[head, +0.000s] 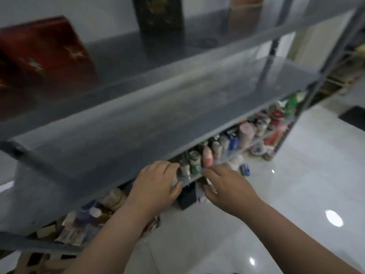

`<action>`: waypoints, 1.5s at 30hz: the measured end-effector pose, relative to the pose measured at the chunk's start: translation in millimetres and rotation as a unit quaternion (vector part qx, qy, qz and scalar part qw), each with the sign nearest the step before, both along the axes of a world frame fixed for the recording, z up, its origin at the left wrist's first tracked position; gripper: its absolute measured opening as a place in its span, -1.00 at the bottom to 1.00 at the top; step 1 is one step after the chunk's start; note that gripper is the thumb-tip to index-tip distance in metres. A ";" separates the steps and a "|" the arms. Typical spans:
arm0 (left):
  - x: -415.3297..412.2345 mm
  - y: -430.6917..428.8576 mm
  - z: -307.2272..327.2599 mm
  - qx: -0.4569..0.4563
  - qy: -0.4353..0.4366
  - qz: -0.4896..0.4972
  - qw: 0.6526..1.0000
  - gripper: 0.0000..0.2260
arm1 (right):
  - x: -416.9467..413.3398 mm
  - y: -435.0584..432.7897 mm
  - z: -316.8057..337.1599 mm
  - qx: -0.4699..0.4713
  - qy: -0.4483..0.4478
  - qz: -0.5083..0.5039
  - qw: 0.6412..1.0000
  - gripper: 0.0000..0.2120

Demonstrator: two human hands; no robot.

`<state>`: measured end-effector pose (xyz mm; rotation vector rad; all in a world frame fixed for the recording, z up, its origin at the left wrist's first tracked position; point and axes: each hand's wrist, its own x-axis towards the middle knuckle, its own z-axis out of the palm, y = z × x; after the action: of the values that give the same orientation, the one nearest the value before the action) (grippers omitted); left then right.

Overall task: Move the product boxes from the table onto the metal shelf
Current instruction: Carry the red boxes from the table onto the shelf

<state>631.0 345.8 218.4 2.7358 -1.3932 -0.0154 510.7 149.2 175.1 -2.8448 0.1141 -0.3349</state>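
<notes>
The grey metal shelf [158, 107] fills the view, blurred by motion. On its upper board stand a red box [45, 54], a black box [160, 22] and a brownish box [245, 12]. My left hand [156, 186] and my right hand [225, 186] are close together at the front edge of a lower board, fingers curled. Between and below them show a small dark box [186, 198] and a white and pink pack [201, 194]. Whether either hand grips them is hidden by the blur.
The lower board holds several bottles, cans and tubes [246, 135] along its length. More packs lie on the bottom level at the left [79, 224]. Glossy white floor [276, 194] spreads to the right, with a dark mat [353, 117] farther off.
</notes>
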 end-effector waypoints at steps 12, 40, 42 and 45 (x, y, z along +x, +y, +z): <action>-134.7 -196.8 -89.6 0.105 0.108 -0.202 0.968 -0.54 | -186.2 -121.8 -71.1 0.102 0.193 -0.196 0.956 -0.63; -308.9 -407.2 -119.4 0.194 0.095 -0.737 0.641 -0.64 | -358.4 -49.2 -84.1 0.249 0.153 -0.768 0.570 -0.62; -335.9 -412.3 -114.5 0.191 0.094 -0.752 0.624 -0.64 | -382.9 -46.4 -84.1 0.248 0.147 -0.787 0.546 -0.63; -377.6 -421.9 -106.9 0.181 0.091 -0.767 0.609 -0.62 | -424.3 -56.2 -83.8 0.242 0.136 -0.803 0.528 -0.63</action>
<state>253.4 -76.1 111.5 0.6741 -3.2116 -0.6521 86.4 93.1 91.3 -1.3048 2.3795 -0.0782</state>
